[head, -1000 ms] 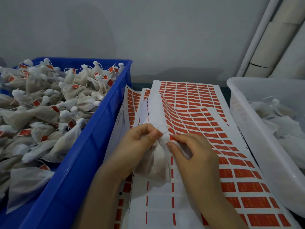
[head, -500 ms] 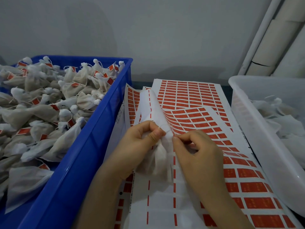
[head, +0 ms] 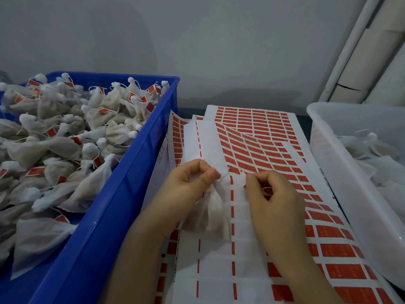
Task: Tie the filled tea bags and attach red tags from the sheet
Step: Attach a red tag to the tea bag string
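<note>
Head view: the left hand (head: 192,183) pinches the gathered neck of a filled tea bag (head: 210,213) over the red tag sheet (head: 285,172). The right hand (head: 271,194), just right, pinches its thin string (head: 225,172). Blue crate (head: 122,194) left.

The left hand (head: 192,183) covers the neck of the tea bag (head: 210,213), so any knot there is hidden. The string (head: 225,173) is too thin and blurred to follow to the right hand (head: 271,198). Print on the tags (head: 341,270) is unreadable. The blue crate (head: 105,216) and white bin (head: 341,194) run past the picture's edges.
</note>
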Demonstrator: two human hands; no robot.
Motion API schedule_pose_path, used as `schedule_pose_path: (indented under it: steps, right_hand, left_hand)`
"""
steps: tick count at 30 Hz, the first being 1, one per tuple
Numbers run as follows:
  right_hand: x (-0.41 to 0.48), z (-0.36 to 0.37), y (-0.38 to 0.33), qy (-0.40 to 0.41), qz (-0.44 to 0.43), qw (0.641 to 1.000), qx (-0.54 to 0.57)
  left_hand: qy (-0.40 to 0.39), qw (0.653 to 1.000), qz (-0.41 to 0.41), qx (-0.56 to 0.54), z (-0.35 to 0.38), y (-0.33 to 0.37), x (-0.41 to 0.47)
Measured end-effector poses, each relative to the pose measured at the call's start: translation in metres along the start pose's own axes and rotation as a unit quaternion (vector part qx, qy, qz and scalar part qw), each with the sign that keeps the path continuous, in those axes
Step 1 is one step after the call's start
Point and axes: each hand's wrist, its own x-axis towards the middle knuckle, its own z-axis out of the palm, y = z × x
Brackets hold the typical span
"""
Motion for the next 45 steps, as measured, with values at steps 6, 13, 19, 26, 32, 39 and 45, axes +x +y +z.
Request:
schedule_pose_path:
  steps: [6,13,19,26,32,39,45]
  right_hand:
    - [0.006,-0.008,0.007,0.024,0.077,0.996,0.04]
    - [0.008,-0.013,0.007,0.035,0.135,0.986,0.096]
    - [0.007,-0.016,0.002,0.045,0.109,0.986,0.118]
    - [0.004,-0.017,-0.004,0.043,0.086,0.973,0.209]
    - [0.003,-0.021,-0.004,0.058,0.086,0.965,0.24]
    - [0.003,-0.027,-0.011,0.051,0.059,0.963,0.259]
    - [-0.001,-0.029,-0.016,0.001,0.016,0.944,0.331]
  left_hand:
    - [0.086,0.994,-0.01,0.062,0.002,-0.007,0.009]
    - [0.213,0.946,0.012,0.245,0.007,-0.013,0.013]
    - [0.143,0.982,0.078,0.097,0.019,-0.005,0.004]
    - [0.074,0.987,0.024,-0.144,0.026,0.005,-0.003]
    - [0.046,0.977,0.028,-0.206,0.031,0.01,-0.006]
    - [0.035,0.969,0.04,-0.243,0.039,0.016,-0.011]
    - [-0.003,0.969,0.055,-0.24,0.049,0.016,-0.016]
